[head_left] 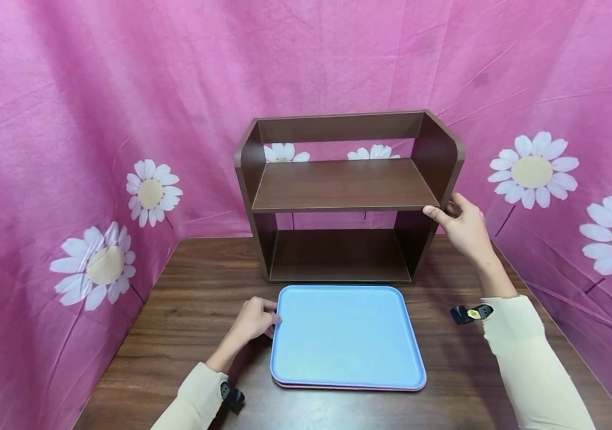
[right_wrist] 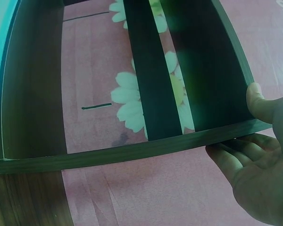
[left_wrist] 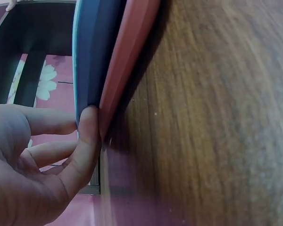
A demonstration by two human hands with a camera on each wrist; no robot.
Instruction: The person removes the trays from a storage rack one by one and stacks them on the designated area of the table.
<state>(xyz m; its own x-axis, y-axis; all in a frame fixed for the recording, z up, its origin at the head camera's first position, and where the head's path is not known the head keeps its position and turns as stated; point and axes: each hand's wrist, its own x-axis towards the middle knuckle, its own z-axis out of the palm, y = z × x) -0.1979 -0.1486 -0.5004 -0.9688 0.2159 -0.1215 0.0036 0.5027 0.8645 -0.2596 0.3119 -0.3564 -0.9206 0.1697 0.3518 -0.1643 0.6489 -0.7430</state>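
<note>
A light blue tray [head_left: 346, 334] lies on top of a red tray [left_wrist: 130, 49], whose rim shows just below it. My left hand [head_left: 254, 319] pinches the blue tray's left rim. In the left wrist view, one fingertip [left_wrist: 88, 122] presses its side near the seam between both trays. Behind the trays stands a dark brown two-tier shelf [head_left: 346, 186]. My right hand [head_left: 464, 230] grips its right side panel, thumb at the front by the middle board and fingers around the outside. The right wrist view shows the thumb [right_wrist: 255, 101] over the panel's edge.
The shelf and trays stand on a wooden table [head_left: 193, 310]. Pink cloth [head_left: 177, 77] printed with large white daisies hangs behind the table and along both sides. The shelf's bottom front edge is close to the trays' far rim.
</note>
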